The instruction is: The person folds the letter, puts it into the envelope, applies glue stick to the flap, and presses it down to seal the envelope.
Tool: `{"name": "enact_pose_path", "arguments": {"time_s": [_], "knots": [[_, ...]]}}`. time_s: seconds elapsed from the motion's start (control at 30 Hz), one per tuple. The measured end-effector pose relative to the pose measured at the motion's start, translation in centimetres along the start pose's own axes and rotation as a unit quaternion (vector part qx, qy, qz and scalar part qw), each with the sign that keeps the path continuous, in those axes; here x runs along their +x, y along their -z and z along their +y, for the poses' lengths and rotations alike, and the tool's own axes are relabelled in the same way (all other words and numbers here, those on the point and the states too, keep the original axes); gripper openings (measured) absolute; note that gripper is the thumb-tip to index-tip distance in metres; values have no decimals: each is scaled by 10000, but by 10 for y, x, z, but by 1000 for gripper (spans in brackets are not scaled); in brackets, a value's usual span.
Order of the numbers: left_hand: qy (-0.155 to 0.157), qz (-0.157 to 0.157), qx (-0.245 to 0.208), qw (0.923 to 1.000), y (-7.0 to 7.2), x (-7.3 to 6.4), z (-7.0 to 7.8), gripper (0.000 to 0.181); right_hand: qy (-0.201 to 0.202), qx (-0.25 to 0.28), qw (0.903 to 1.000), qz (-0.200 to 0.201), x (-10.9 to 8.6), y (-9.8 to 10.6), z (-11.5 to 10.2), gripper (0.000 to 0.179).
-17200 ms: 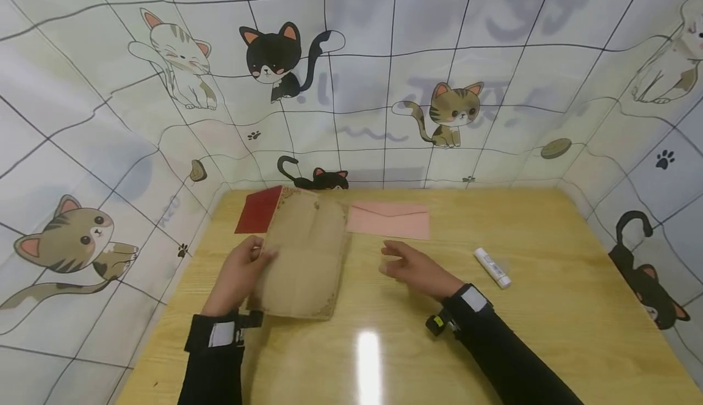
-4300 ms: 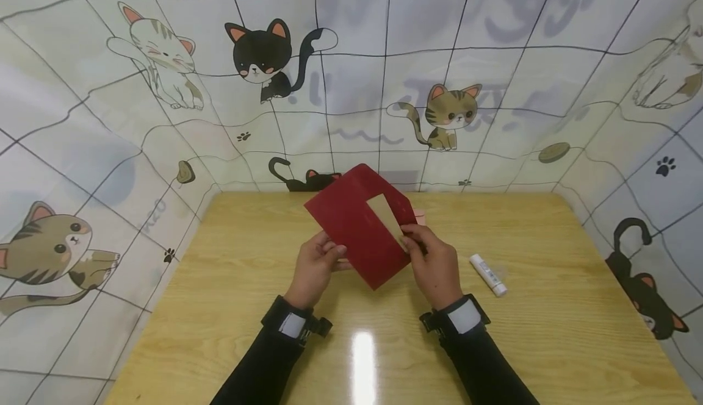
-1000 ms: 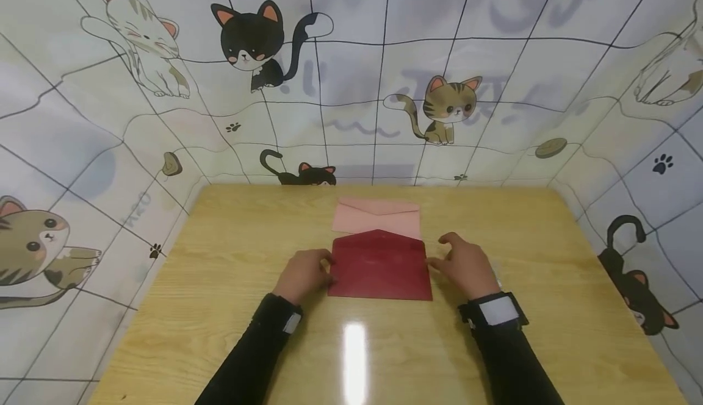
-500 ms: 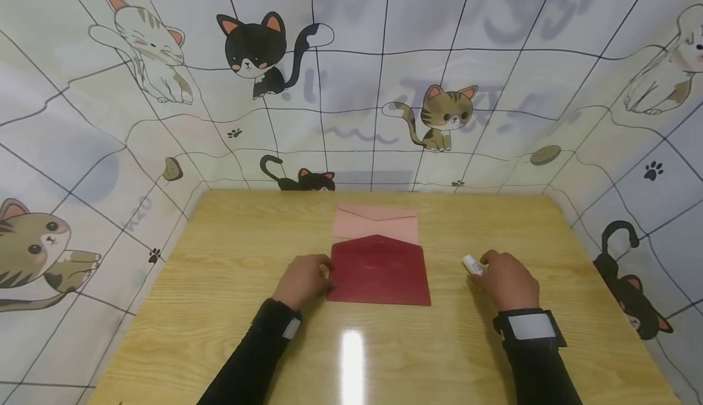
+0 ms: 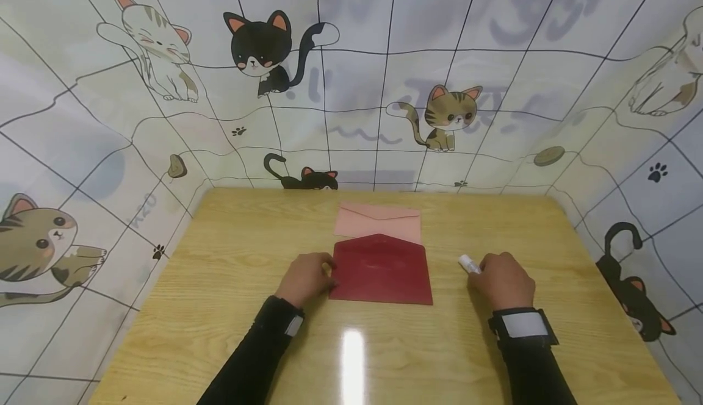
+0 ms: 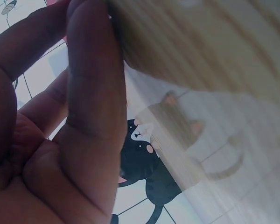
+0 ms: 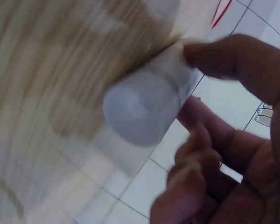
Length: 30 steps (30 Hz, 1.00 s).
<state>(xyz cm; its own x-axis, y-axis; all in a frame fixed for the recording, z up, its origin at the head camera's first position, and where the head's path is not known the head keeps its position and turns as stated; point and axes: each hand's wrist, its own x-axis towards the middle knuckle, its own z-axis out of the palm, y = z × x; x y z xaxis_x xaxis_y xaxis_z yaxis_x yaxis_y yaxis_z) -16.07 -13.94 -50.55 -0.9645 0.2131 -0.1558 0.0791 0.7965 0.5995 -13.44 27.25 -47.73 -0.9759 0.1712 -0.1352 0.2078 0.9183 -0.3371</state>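
Note:
A dark red envelope [image 5: 381,274] lies at mid-table, its pointed flap spread toward the back wall. My left hand [image 5: 304,280] holds its left edge between curled fingers and thumb. In the left wrist view, thumb and finger [image 6: 95,70] come together at the top, with a sliver of red beside them. To the right, my right hand [image 5: 504,282] pinches a white glue stick [image 5: 469,264]. Up close, the stick [image 7: 140,102] lies tilted at the tabletop, its round end toward the camera. Most of its body is covered by the hand in the head view.
A pink envelope [image 5: 379,218] lies behind the red one, its front edge overlapped by the red flap. The wooden table [image 5: 247,228] ends against a cat-printed cloth wall [image 5: 351,88] at the back and both sides.
Tan paper, held earlier and later seen at the red envelope's opening, is out of sight. The envelope was laid flat. My right hand left its right edge and took the glue stick.

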Motion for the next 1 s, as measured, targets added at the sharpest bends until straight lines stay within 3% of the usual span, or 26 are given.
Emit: {"name": "enact_pose_path", "arguments": {"time_s": [0.13, 0.37, 0.47, 0.57, 0.67, 0.77, 0.83, 0.9, 1.0], "knots": [[35, -3, 9, 10000, 2, 0, 1, 30, 55, 8, 9999, 118, 3, 0, -2, 27], [79, -19, 48, 10000, 1, -2, -1, 30, -2, -169, 9998, -54, 4, -14, -2, 25], [34, -26, 57, 10000, 0, -1, 0, 31, 42, -109, 9997, 219, 1, -14, -5, 28], [1, 45, 108, 9999, 2, -4, 3, 29, 365, 262, 9979, 464, -3, -8, -16, 39], [-193, 247, 50, 9995, 8, -9, 15, 26, 842, 1090, 9897, 382, -11, 1, -38, 43], [-732, 292, -528, 9955, 12, -13, 37, 28, 1255, 2247, 9663, -16, -23, 6, -68, 41], [-1098, 6, -1403, 9840, 12, -13, 55, 35, 1430, 3008, 9425, -300, -31, 3, -88, 40], [-1297, -368, -2349, 9626, 9, -12, 70, 41, 1568, 3767, 9108, -624, -37, -3, -104, 42], [-1127, -712, -3674, 9204, 3, -9, 83, 42, 1624, 4736, 8581, -1140, -42, -14, -120, 46]]}}
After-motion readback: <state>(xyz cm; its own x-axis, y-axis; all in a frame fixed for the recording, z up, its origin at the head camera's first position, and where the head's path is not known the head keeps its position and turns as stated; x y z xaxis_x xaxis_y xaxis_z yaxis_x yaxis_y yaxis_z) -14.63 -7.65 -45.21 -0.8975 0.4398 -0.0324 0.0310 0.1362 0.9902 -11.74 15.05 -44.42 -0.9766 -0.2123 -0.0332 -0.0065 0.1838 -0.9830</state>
